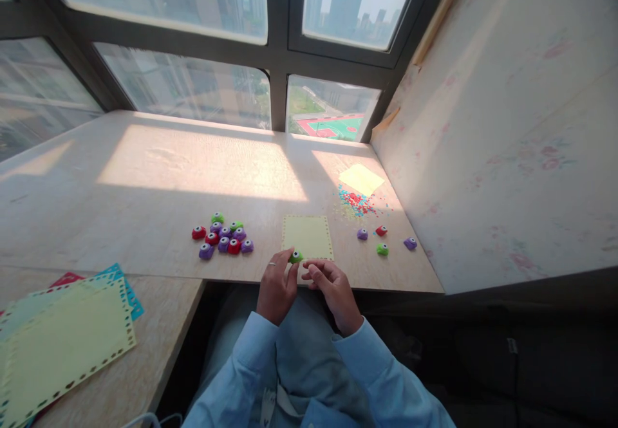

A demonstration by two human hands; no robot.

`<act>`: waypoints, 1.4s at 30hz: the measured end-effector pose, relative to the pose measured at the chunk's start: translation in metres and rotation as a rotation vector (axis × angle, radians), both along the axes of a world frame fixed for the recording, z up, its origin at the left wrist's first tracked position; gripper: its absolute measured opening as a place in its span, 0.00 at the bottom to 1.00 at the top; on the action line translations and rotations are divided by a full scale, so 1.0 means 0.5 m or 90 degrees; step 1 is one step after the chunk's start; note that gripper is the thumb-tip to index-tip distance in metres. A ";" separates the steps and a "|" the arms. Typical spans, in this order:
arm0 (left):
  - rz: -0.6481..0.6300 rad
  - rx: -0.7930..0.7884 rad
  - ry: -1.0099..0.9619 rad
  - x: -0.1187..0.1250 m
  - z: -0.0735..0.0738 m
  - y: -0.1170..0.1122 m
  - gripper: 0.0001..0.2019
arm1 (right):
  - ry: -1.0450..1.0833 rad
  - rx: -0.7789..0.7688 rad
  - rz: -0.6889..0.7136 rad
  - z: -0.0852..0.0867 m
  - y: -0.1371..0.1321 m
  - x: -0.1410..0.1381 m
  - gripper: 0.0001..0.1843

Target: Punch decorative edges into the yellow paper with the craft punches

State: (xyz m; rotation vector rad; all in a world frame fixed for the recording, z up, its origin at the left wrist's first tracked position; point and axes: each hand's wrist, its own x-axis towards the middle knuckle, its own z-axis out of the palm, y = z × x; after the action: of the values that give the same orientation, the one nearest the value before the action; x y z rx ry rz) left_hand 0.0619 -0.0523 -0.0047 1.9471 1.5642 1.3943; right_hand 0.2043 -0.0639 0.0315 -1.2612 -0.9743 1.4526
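A pale yellow paper sheet [308,235] with small holes punched along its edges lies in front of me at the sill's near edge. My left hand [279,286], with a ring on one finger, is closed around a small green craft punch [296,257] at the sheet's bottom edge. Just to the right, my right hand [333,289] has its fingers curled together by the sheet's lower right part; what they pinch, if anything, is hidden. Left of the sheet sits a cluster of red, green and purple craft punches [224,238].
Several more punches [382,249] stand at the right. Behind them are scattered paper bits [356,203] and a yellow paper piece [362,179]. Punched sheets [72,331] lie stacked on the lower left surface. A papered wall [483,158] bounds the right; windows [193,87] rise behind.
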 end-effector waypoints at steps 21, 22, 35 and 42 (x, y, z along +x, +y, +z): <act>0.082 -0.083 0.234 -0.081 -0.039 0.059 0.18 | 0.113 -0.103 -0.107 -0.013 0.099 0.121 0.20; 0.082 -0.082 0.236 -0.081 -0.039 0.059 0.18 | 0.139 -0.113 -0.106 -0.012 0.103 0.120 0.19; 0.079 -0.052 0.235 -0.082 -0.041 0.053 0.18 | -0.170 -0.078 0.039 -0.021 0.159 0.115 0.09; 0.083 -0.083 0.221 -0.083 -0.031 0.057 0.15 | -0.201 -0.029 0.008 -0.036 0.152 0.134 0.10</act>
State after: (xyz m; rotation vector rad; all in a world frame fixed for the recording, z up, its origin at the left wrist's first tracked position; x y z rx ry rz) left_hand 0.0205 -0.0239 -0.0201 2.1241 1.9105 1.0046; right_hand 0.2714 0.0122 0.0134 -1.5509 -1.1627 1.3149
